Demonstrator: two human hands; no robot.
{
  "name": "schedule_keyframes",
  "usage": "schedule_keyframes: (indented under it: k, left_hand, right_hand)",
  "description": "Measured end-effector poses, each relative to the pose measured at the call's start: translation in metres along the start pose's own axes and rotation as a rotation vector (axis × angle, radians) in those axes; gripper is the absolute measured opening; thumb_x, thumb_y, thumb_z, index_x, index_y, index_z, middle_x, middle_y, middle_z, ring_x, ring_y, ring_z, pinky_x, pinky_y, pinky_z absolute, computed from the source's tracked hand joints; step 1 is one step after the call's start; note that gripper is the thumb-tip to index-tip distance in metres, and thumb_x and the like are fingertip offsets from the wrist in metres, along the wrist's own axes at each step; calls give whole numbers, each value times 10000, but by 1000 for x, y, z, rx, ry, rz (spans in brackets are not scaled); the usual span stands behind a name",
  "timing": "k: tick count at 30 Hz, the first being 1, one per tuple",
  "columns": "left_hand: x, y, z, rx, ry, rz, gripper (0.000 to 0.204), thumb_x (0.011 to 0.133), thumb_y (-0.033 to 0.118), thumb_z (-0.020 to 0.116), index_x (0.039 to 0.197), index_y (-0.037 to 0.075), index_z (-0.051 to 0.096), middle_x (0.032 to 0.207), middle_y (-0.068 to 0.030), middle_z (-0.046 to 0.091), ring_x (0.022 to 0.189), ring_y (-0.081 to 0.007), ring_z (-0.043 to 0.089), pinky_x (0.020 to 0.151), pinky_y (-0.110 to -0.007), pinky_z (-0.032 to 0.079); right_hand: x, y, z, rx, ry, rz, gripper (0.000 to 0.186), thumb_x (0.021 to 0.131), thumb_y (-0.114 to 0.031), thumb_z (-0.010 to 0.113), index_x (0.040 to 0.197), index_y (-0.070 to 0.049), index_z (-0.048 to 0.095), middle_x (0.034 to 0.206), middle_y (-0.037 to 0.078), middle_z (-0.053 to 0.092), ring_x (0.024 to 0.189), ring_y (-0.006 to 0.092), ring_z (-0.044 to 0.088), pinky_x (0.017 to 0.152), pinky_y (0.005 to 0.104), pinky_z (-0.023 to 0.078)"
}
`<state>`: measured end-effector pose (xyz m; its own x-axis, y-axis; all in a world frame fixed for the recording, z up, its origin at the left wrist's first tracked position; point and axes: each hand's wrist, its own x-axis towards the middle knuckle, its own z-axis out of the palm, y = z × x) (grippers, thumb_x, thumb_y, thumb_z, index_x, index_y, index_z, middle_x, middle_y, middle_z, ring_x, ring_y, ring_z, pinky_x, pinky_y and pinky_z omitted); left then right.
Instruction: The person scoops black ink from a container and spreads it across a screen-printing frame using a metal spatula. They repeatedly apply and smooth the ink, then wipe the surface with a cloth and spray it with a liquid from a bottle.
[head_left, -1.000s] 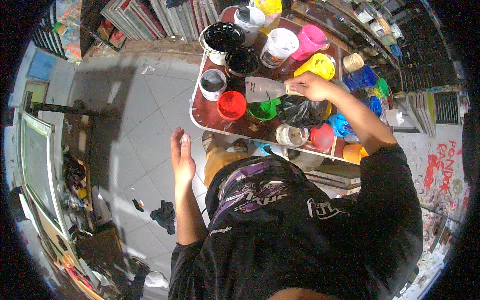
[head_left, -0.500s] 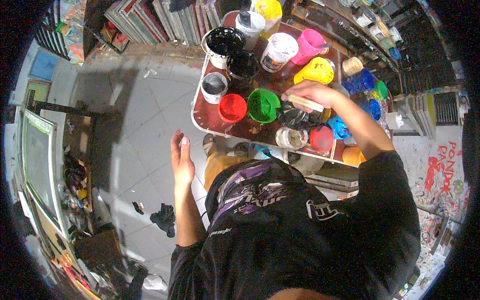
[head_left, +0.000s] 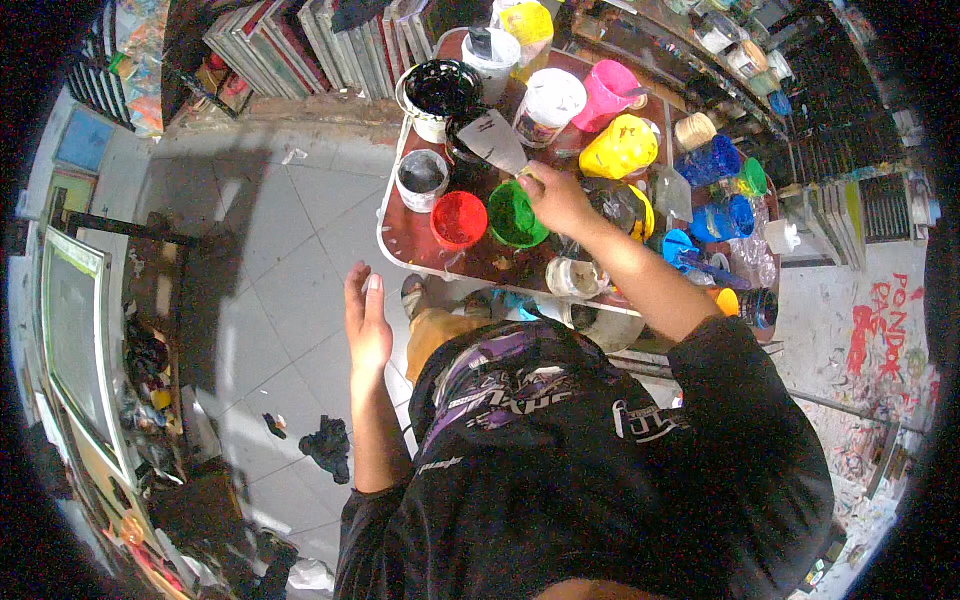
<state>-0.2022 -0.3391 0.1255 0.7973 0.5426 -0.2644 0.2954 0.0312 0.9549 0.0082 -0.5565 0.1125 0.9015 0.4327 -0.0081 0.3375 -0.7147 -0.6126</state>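
My right hand holds a wide, pale scraper by its handle, its blade angled up-left over a dark container. Just below the hand stands a green bucket, with a red tub and a white tub with dark contents to its left. A yellow container sits beyond the hand. My forearm partly hides the things at the table's right. My left hand hangs over the floor beside my body, fingers extended and holding nothing.
The red-brown table carries several more buckets, including a pink one and blue ones. Stacked frames line the back wall. A framed screen leans at left, crowded shelves stand at upper right, and dark cloth lies on the floor.
The scraper has swung from level over the green bucket, through a turned position at its right, to angled up-left. My right hand has shifted left. My left hand has barely moved.
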Motion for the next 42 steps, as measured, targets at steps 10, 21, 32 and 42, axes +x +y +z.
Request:
schedule_keyframes:
  k: [10, 21, 32, 42]
  left_hand:
    - [-1, 10, 3, 75, -38, -22, 591, 882, 455, 409, 1292, 34, 345, 1269, -142, 426, 1098, -258, 475, 916, -393, 329]
    - [-3, 2, -7, 50, -37, -18, 597, 881, 449, 408, 1307, 40, 322, 1275, -145, 418, 1116, -268, 464, 934, -414, 306]
    - [-28, -11, -38, 20, 67, -59, 601, 876, 431, 427, 1301, 22, 312, 1280, -159, 400, 1147, -282, 427, 955, -414, 290]
    - [-27, -18, -99, -24, 167, -89, 528, 898, 338, 454, 1271, -18, 338, 1260, -168, 406, 1135, -236, 428, 957, -332, 315]
  right_hand:
    - [-70, -24, 4, -4, -77, 196, 254, 859, -257, 487, 977, -41, 551, 799, 234, 591, 762, 409, 568, 654, 451, 448]
    - [-81, -46, -39, 870, -308, 332, 208, 791, -65, 567, 985, -11, 518, 831, 77, 592, 652, 121, 579, 590, 253, 463]
    - [-25, -25, 41, -137, 294, -14, 460, 750, -36, 549, 1198, -28, 446, 975, 221, 438, 922, 371, 449, 810, 415, 382]
    - [-117, -24, 46, -250, 165, 62, 541, 713, -18, 548, 1230, -68, 397, 1012, 239, 452, 911, 406, 459, 743, 469, 397]
